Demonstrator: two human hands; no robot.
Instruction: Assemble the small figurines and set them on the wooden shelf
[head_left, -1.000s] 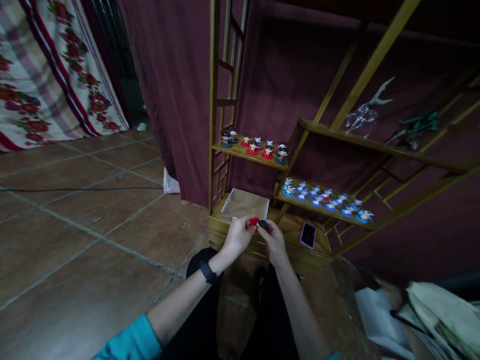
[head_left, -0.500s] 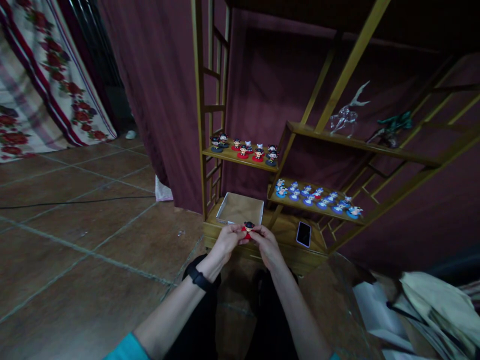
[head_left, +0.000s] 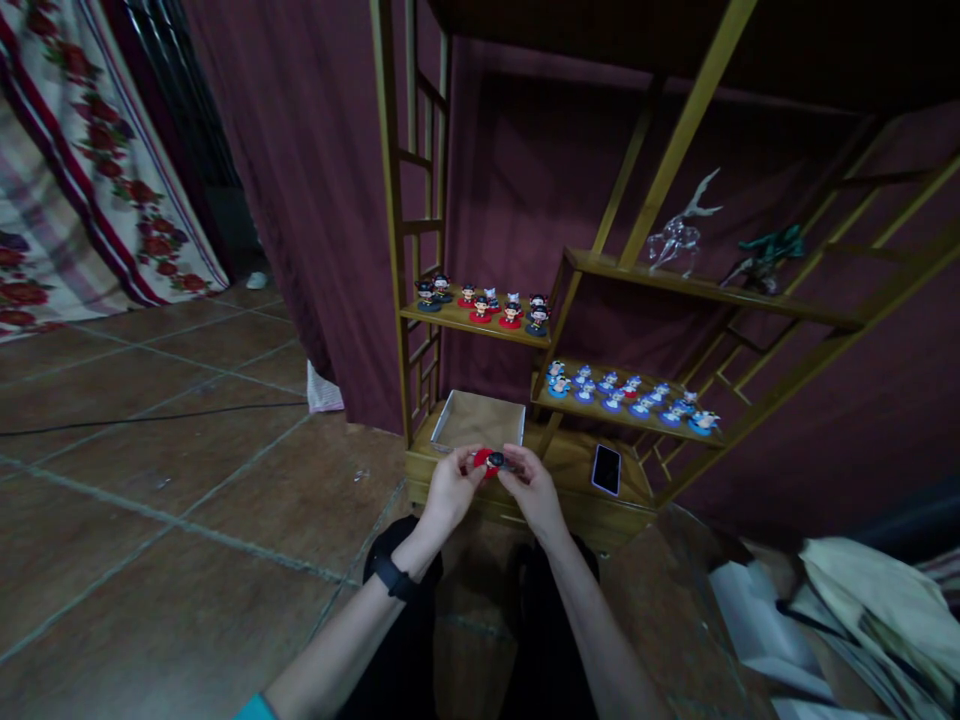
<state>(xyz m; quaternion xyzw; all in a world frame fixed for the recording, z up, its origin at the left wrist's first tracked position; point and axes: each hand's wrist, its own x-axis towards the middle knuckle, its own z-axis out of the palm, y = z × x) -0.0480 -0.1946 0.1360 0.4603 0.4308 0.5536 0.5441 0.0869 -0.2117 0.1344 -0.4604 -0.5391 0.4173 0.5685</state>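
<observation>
Between my two hands is a small figurine with dark hair and a round red base, tipped on its side with its head toward the right. The fingers of my left hand pinch the red base. My right hand closes its fingertips at the head end. Just behind them an open shallow box with a brown inside rests on the cabinet's lower board. Similar red- and dark-based figurines stand on the upper left shelf.
Several blue-based figurines line the lower right shelf. A phone lies on the bottom board. Above stand a clear deer ornament and a green sculpture. Bags sit at right; a cable crosses the floor.
The figurine has turned from upright to lying sideways, its red base now toward my left hand. My view has shifted slightly.
</observation>
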